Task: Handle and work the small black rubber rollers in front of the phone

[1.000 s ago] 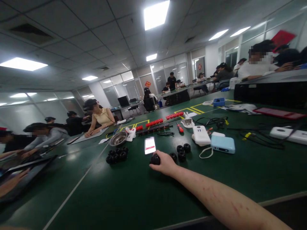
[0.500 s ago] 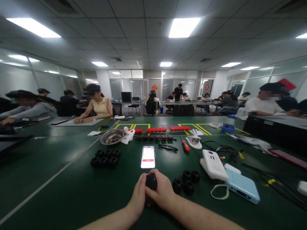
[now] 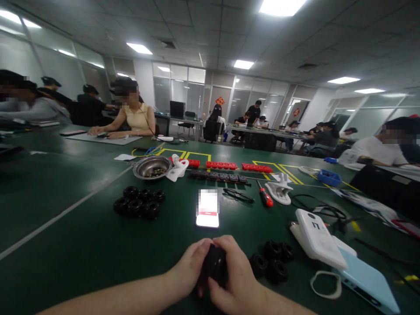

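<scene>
Both of my hands close round one small black rubber wheel (image 3: 215, 264) low in the middle of the view, just above the green table (image 3: 82, 245). My left hand (image 3: 188, 269) grips it from the left, my right hand (image 3: 234, 278) from the right and front. A few more black wheels (image 3: 274, 260) lie just right of my hands. Another cluster of several black wheels (image 3: 138, 202) sits further off to the left. A lit phone (image 3: 208, 208) lies flat right beyond my hands.
A metal bowl (image 3: 152, 167), white holders (image 3: 177, 168), red and black part strips (image 3: 221, 165), a red screwdriver (image 3: 265, 194), white and blue devices (image 3: 320, 238) and cables lie across the table. Several people sit around the far sides.
My left hand has joined the right on the black wheel. The camera has swung left and down, so hands and wheel sit lower and closer in view.
</scene>
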`<state>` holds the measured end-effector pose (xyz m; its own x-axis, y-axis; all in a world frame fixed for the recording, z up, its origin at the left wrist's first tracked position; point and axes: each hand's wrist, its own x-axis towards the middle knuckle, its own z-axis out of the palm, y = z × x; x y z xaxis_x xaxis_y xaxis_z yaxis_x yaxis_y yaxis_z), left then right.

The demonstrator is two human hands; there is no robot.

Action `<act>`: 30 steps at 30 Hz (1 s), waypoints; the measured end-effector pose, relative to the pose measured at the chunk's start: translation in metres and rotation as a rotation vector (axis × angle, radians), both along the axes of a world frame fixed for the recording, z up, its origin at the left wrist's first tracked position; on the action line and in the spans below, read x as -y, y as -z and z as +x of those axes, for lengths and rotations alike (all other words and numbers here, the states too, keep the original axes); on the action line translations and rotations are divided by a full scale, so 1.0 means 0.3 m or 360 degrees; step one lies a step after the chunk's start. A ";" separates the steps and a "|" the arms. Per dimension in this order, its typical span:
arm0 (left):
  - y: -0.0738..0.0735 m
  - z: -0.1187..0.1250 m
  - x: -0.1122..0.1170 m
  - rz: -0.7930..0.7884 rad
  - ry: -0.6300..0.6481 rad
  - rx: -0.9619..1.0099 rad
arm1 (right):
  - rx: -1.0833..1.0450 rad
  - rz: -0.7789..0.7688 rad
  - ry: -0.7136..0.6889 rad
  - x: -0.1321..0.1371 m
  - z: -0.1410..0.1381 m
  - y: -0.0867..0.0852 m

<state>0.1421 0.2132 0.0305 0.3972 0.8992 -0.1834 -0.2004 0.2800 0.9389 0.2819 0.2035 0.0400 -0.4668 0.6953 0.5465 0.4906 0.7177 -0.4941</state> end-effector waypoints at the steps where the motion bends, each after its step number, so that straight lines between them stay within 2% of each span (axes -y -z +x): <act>1: 0.000 -0.002 0.000 0.0053 -0.0032 0.0036 | -0.0017 -0.0007 -0.0013 0.000 0.000 0.004; 4: -0.001 -0.002 0.004 0.0128 -0.0119 0.0053 | -0.0036 -0.0043 0.0029 -0.002 0.003 0.015; 6: -0.001 -0.002 0.004 0.0086 -0.0075 0.0035 | -0.0002 -0.0024 0.0100 -0.007 0.007 0.019; 9: 0.002 -0.007 -0.003 0.0052 -0.0003 0.0079 | 0.0072 0.0138 0.0133 -0.016 0.010 0.020; 14: 0.011 -0.024 -0.028 -0.0006 -0.0037 0.0230 | 0.0069 0.0390 0.0018 -0.013 0.009 0.008; 19: 0.004 -0.031 -0.034 -0.0076 -0.0041 0.0273 | -0.0016 0.0318 -0.0020 -0.013 0.009 0.011; 24: 0.002 -0.026 -0.018 0.0070 -0.0108 0.0191 | -0.0038 0.0141 0.0253 -0.021 0.011 0.021; 26: 0.006 -0.026 -0.017 0.0124 -0.0103 0.0153 | 0.0055 0.0140 0.0216 -0.018 0.011 0.015; 30: 0.007 -0.027 -0.023 0.0071 -0.0089 0.0169 | 0.0191 0.0365 0.0022 -0.006 0.013 -0.001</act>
<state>0.1339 0.2202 0.0284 0.3610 0.9270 -0.1022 -0.3133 0.2237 0.9229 0.2857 0.2052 0.0404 -0.5290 0.5663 0.6321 0.5466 0.7971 -0.2567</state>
